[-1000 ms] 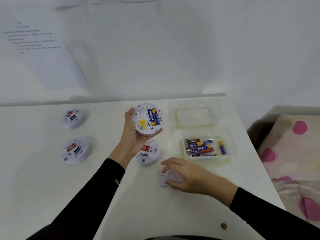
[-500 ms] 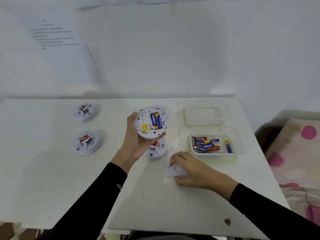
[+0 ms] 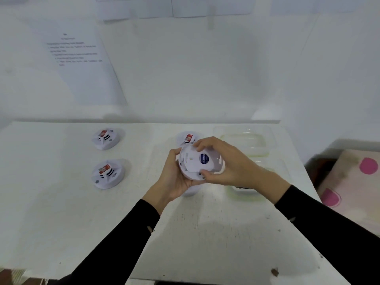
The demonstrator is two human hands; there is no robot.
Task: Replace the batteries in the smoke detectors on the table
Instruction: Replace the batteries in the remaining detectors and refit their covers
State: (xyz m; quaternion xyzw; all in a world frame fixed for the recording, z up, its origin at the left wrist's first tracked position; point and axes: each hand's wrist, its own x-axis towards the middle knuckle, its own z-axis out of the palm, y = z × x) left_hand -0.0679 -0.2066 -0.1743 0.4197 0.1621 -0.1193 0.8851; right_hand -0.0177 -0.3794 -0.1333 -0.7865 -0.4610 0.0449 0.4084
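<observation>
While both hands' fingers (image 3: 207,143) grip detector (image 3: 197,162) | container (image 3: 246,194) contents hidden

My right hand (image 3: 230,161) covers most of the clear plastic battery box (image 3: 244,193) behind it, contents unseen. A round white smoke detector (image 3: 190,190) under my left hand (image 3: 174,177) barely shows. The wall sheet's printed text (image 3: 75,49) is too blurred to read.

My hands sit mid-table, blocking the way to the clear container (image 3: 245,191) under my right wrist. Along the table's (image 3: 51,212) left half, two detectors (image 3: 106,138) (image 3: 108,174) stand one behind the other; a third (image 3: 188,137) sits just behind my fingers. The near edge and left side lie open for passing.
</observation>
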